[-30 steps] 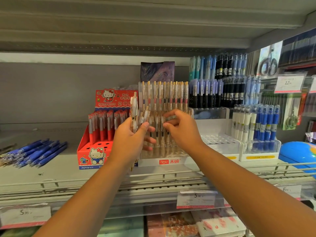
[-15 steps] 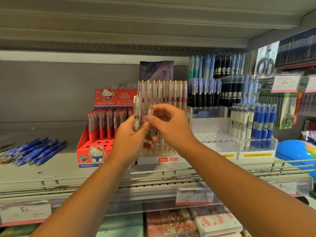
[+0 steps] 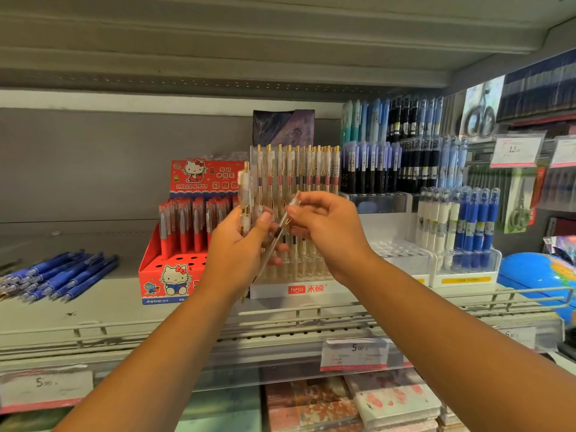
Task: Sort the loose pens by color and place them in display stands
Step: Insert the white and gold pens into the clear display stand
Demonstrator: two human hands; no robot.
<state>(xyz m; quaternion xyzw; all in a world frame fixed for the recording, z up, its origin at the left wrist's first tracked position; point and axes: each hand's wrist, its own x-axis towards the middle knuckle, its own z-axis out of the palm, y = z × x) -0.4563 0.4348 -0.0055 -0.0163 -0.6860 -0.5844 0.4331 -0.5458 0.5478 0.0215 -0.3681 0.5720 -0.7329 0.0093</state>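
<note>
The left hand point(image 3: 238, 254) curls round a bundle of clear plastic pens point(image 3: 246, 194); the right hand point(image 3: 327, 232) pinches one slim, tilted clear pen point(image 3: 278, 236).

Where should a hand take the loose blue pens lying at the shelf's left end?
Probably across the mid-barrels of the loose blue pens, coming from above and the front, over the low wire rail. They lie flat, roughly parallel and diagonal, tips toward the front-left, so fingers closing across them gather several at once.
</note>
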